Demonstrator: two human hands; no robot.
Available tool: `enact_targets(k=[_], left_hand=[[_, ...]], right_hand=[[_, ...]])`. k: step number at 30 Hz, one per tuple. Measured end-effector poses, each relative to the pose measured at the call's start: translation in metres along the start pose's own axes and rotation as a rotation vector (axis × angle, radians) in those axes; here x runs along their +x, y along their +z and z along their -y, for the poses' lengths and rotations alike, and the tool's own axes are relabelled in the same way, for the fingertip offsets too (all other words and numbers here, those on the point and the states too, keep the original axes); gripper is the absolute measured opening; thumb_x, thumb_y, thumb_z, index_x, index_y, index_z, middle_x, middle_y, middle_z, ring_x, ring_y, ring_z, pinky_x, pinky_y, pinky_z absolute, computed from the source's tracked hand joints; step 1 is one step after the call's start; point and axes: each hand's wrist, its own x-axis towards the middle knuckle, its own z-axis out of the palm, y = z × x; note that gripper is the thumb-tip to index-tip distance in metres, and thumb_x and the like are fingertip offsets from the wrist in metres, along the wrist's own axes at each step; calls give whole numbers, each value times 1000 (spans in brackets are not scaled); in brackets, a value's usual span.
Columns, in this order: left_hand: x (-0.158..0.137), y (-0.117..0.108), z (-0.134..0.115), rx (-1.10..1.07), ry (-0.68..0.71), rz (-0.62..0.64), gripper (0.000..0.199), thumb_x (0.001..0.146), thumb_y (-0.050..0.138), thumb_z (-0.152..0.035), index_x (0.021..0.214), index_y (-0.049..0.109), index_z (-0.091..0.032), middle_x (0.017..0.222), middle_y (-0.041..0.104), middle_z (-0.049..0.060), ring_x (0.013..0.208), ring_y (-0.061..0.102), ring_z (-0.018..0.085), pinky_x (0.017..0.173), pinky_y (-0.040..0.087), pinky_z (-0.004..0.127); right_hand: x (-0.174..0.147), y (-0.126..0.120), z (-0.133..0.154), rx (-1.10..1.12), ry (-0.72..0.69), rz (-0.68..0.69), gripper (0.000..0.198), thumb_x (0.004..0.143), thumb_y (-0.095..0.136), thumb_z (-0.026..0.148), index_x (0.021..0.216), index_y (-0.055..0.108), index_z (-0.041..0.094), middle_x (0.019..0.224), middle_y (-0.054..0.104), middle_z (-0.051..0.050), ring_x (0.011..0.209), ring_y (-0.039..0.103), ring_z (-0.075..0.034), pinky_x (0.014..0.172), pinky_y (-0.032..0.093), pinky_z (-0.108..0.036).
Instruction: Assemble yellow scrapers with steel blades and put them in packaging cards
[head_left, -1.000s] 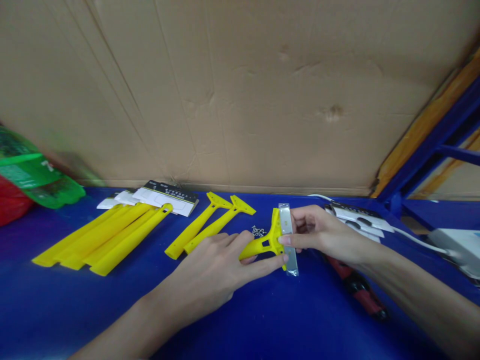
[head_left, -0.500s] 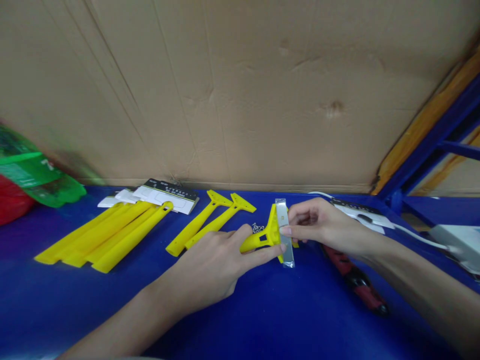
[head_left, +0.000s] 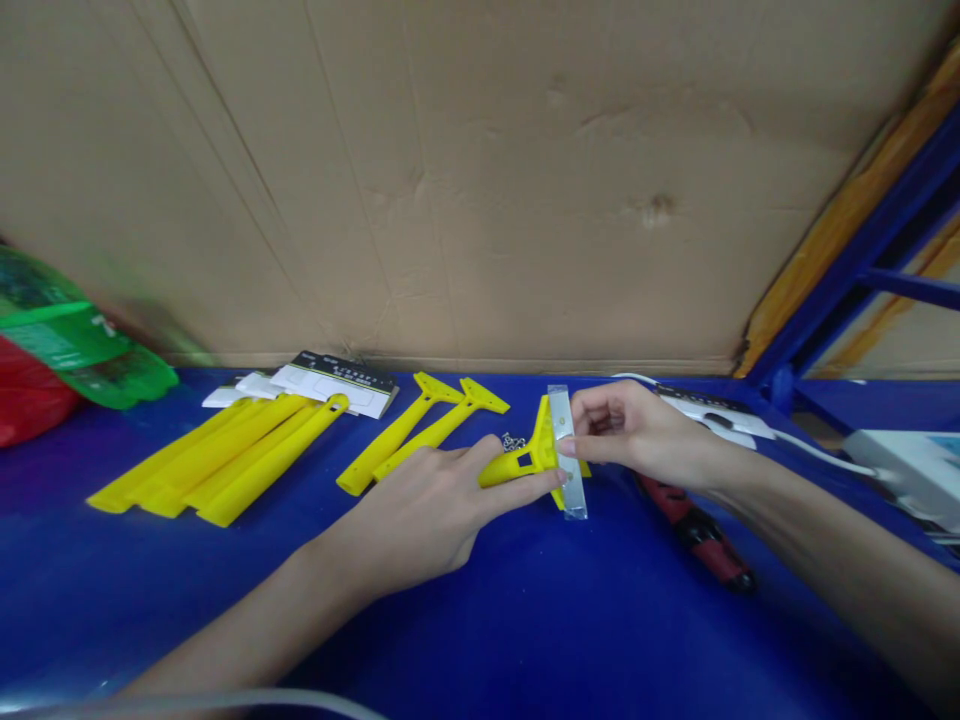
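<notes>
Your view is moderately dim, under soft, diffuse light. The cardboard [head_left: 480, 180] in front of you is lit fairly evenly, darkening toward the upper corners. On your desk [head_left: 510, 620], a pale sheen shows at the lower left, while the lower right sinks into shadow beneath your right forearm [head_left: 810, 560]. The blade [head_left: 574, 492] catches a dull gleam. You get slight softness overall: print on the cards [head_left: 330, 382] is illegible, and the green bottle [head_left: 97, 350] looks smeared and stretched near the edge.
</notes>
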Motion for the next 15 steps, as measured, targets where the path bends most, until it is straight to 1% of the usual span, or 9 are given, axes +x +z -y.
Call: enact_targets(k=[3, 6, 8, 10, 12, 13, 15], left_hand=[[0, -2, 0, -16, -13, 18, 81, 93, 43, -2, 161, 34, -46, 113, 62, 9, 73, 66, 21, 65, 57, 34], [-1, -4, 0, -40, -28, 22, 82, 94, 42, -2, 161, 33, -47, 118, 63, 10, 78, 69, 23, 67, 59, 37], [-3, -4, 0, -67, -35, 11, 81, 95, 41, -2, 161, 34, -48, 120, 64, 11, 82, 71, 25, 69, 61, 38], [-5, -2, 2, -100, -42, -9, 80, 96, 41, -2, 160, 34, -50, 123, 65, 10, 86, 73, 25, 73, 62, 41], [-8, 2, 5, -123, -55, -33, 79, 97, 41, -2, 160, 35, -50, 128, 65, 11, 90, 74, 26, 77, 63, 43], [-10, 4, 7, -128, -62, -42, 78, 97, 40, -2, 159, 36, -49, 129, 65, 11, 91, 74, 26, 78, 63, 44], [-13, 9, 11, -132, -81, -44, 80, 96, 40, 0, 159, 36, -49, 130, 66, 11, 94, 75, 27, 80, 64, 45]], right_hand=[[0, -1, 1, -14, -10, 0, 33, 62, 97, 34, 65, 69, 17, 65, 71, 1, 60, 58, -11, 59, 44, -25], [-1, -4, 0, -38, -9, 24, 32, 64, 95, 38, 70, 72, 16, 66, 71, 0, 58, 57, -10, 56, 43, -25], [-1, -8, 0, -62, 9, 45, 33, 67, 93, 41, 78, 75, 16, 66, 72, -1, 58, 58, -12, 55, 43, -26], [-2, -16, 0, -92, 27, 32, 33, 73, 88, 41, 91, 78, 15, 68, 74, -2, 59, 61, -13, 56, 46, -26], [-1, -27, 1, -191, 27, -68, 25, 81, 79, 33, 99, 77, 16, 73, 77, -4, 63, 67, -15, 59, 50, -27], [-1, -33, 0, -289, 21, -136, 19, 84, 73, 28, 99, 77, 16, 76, 79, -4, 66, 70, -16, 61, 52, -27], [1, -43, -2, -517, 9, -260, 11, 86, 67, 21, 94, 74, 18, 80, 81, -5, 71, 74, -18, 66, 55, -28]])
